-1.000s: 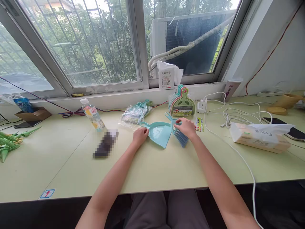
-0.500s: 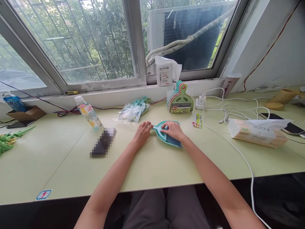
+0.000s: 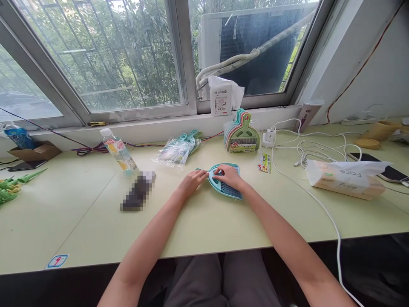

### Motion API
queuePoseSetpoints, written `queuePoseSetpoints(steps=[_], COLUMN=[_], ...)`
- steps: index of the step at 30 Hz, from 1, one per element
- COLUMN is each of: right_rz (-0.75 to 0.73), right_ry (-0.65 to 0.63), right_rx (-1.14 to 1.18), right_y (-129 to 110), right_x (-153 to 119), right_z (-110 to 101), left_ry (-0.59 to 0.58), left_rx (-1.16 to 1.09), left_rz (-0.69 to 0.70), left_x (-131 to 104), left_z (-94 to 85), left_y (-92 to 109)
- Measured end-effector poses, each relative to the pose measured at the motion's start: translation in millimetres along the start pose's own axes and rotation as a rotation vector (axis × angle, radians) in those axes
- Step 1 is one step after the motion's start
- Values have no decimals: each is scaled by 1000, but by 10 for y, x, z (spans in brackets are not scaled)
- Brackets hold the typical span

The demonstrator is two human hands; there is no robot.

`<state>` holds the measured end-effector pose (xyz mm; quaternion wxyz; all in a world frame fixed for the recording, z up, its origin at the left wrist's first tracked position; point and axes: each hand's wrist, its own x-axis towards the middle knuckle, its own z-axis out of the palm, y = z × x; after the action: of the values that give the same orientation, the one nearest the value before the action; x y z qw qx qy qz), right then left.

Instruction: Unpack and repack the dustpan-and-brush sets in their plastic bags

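Note:
A teal dustpan with a dark-bristled brush lies on the pale green table in front of me. My left hand is closed at the handle end on its left. Over the middle of the set, my right hand has thumb and fingers pinched together at the brush's teal body; what exactly is between the fingertips is too small to tell. Behind stand several similar packed sets in a row, the front one green. Teal-handled pieces in clear plastic wrap lie to the back left.
A drink bottle and a blurred dark object are on the left. To the right lie a small colourful packet, a white charger with long cables, a tissue pack and a phone.
My left hand has shifted slightly on the handle, its fingers now pointing more to the right. My right hand has moved a little left, with its fingertips drawn together.

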<state>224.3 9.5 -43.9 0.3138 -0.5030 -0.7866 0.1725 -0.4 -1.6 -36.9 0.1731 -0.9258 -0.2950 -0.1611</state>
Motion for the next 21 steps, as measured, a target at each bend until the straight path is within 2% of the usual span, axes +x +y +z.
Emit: queuePoseSetpoints(steps=[6, 15, 19, 21], right_rz=[-7, 62, 47, 34], right_ry=[9, -46, -45, -24], right_rx=[15, -24, -55, -73], right_y=[8, -87, -136, -192], right_x=[1, -25, -47, -58], right_z=[6, -82, -63, -67], left_ry=[-85, -148, -108, -20], left_rx=[5, -168, -187, -231], left_rz=[-69, -191, -179, -201], left_x=[21, 53, 46, 58], left_z=[4, 77, 70, 34], left_y=[32, 36, 32, 52])
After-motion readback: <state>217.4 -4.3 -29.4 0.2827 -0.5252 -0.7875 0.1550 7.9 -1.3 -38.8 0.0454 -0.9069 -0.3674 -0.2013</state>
